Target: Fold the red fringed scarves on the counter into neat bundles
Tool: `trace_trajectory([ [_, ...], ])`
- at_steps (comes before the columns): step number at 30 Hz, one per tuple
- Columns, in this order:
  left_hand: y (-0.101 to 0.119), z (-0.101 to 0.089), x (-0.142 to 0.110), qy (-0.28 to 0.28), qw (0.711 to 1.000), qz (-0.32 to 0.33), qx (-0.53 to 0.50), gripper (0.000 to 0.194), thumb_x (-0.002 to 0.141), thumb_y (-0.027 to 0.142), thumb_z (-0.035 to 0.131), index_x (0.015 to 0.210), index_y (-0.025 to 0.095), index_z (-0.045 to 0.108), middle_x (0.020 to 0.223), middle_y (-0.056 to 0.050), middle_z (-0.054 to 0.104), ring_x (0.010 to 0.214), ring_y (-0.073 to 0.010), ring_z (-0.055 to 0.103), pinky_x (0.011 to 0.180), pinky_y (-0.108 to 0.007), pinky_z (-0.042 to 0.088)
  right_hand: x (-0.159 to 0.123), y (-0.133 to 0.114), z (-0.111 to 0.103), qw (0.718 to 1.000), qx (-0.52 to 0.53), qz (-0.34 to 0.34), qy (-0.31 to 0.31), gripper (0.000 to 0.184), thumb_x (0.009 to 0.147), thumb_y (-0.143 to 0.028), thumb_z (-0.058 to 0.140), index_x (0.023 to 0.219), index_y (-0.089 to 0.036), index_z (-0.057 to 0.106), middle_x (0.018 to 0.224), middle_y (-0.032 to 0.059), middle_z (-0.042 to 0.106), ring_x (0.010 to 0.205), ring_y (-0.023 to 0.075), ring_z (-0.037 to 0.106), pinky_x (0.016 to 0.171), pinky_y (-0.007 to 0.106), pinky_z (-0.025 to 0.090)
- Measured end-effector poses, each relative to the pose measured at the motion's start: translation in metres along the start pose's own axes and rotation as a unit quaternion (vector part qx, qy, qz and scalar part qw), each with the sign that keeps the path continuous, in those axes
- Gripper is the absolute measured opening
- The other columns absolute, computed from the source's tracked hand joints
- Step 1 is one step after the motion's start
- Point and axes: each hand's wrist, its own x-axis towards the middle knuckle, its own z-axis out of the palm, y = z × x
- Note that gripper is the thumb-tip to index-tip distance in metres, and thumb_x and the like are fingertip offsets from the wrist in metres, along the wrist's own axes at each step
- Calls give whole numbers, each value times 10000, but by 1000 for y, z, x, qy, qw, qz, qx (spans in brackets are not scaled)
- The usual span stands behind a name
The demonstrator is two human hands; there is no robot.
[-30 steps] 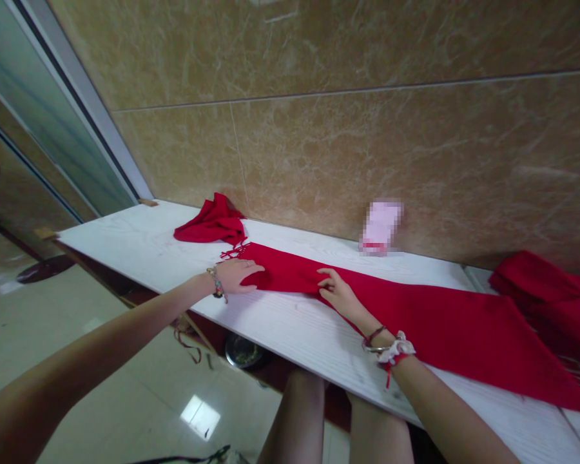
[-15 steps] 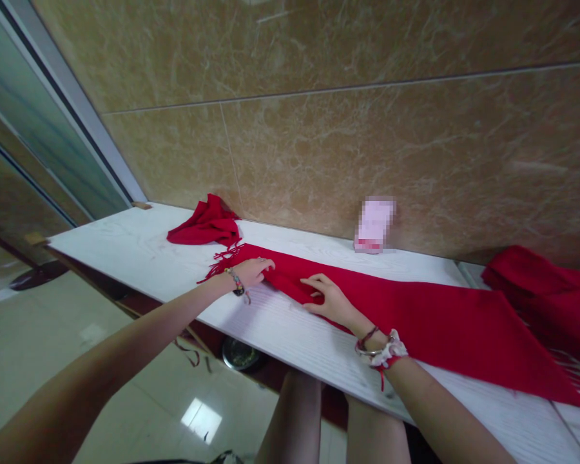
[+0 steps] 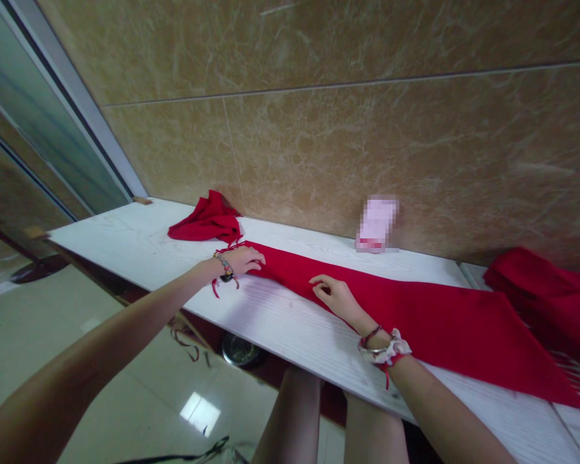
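A long red scarf (image 3: 439, 322) with fringed ends lies lengthwise along a white board-topped bench (image 3: 280, 322). My left hand (image 3: 245, 260) is at the scarf's left end, its fingers bent over the cloth by the fringe; the fingertips are partly hidden. Over the near edge, farther right, my right hand (image 3: 336, 296) rests loosely curved, with a gap between thumb and fingers. The cloth between the hands is narrower than the wide part to the right. Both wrists wear bracelets, and the right one also has a white scrunchie.
A crumpled red cloth (image 3: 207, 219) sits at the back left, and another red fringed cloth (image 3: 546, 296) at the far right. A pink blurred item (image 3: 377, 222) leans against the brown marbled wall (image 3: 309, 148). Below the board, a round shiny-rimmed object (image 3: 241, 351) stands near my legs.
My left hand has moved left and slightly back, over the fringed end. The near edge between my hands lies smoother. My right hand's fingers have drawn closer together.
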Motion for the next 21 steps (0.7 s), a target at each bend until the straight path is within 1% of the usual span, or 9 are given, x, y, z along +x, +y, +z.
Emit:
trace_trajectory([
  [2, 0, 1, -2, -15, 1000, 7, 13, 135, 783, 160, 481, 850, 170, 597, 859, -19, 653, 816, -135, 570, 747, -219, 404, 0, -1, -1, 1000, 6, 5, -9, 147, 751, -191, 473, 859, -163, 569, 648, -6, 621, 598, 119, 569, 605, 249, 445],
  [4, 0, 2, -3, -25, 999, 14, 19, 146, 783, 147, 473, 852, 174, 598, 866, -17, 654, 814, -135, 570, 742, -218, 404, -2, -4, -1, 1000, 0, -5, -21, 173, 746, -196, 503, 907, -166, 560, 683, -4, 622, 619, 119, 569, 617, 252, 449],
  [8, 0, 4, -4, -33, 999, 20, 24, 165, 792, 137, 450, 856, 176, 597, 857, -19, 647, 797, -138, 568, 726, -220, 405, -6, -11, 0, 994, -49, -81, -48, 342, 678, -201, 621, 1008, -179, 532, 908, 41, 600, 775, 137, 558, 713, 277, 450],
  [10, 0, 3, -4, -29, 999, 19, 24, 165, 796, 137, 444, 855, 171, 594, 846, -24, 638, 792, -142, 564, 726, -224, 403, -7, -12, 1, 991, -83, -95, -52, 374, 670, -158, 622, 1030, -179, 525, 963, 60, 582, 822, 146, 551, 741, 289, 446],
  [13, 2, 3, -6, 0, 999, 26, 22, 160, 802, 146, 441, 871, 180, 582, 865, -18, 616, 800, -137, 556, 737, -225, 396, -8, -11, 3, 991, -117, -56, -34, 382, 679, -98, 594, 1045, -179, 525, 866, 45, 603, 764, 145, 571, 707, 291, 455],
  [15, 7, 5, -6, 16, 999, 38, 21, 132, 790, 187, 490, 895, 183, 570, 889, -17, 597, 806, -135, 551, 731, -219, 395, -8, -11, 3, 992, -121, -31, -14, 370, 680, -101, 600, 1035, -184, 535, 808, 30, 614, 736, 148, 584, 690, 289, 456],
  [18, 16, 10, -5, 11, 998, 48, 27, 211, 723, 245, 604, 916, 173, 559, 866, -18, 589, 782, -143, 553, 688, -213, 401, -7, -13, 1, 992, -124, -14, -2, 324, 696, -108, 594, 1006, -190, 548, 774, 17, 626, 726, 150, 596, 678, 282, 456],
  [21, 23, 16, -1, -2, 998, 41, 48, 199, 725, 215, 607, 916, 177, 565, 834, -13, 614, 773, -149, 567, 676, -220, 405, -6, -16, -1, 990, -137, -5, -15, 296, 720, -96, 567, 1004, -176, 544, 769, 27, 636, 729, 155, 605, 678, 280, 458],
])
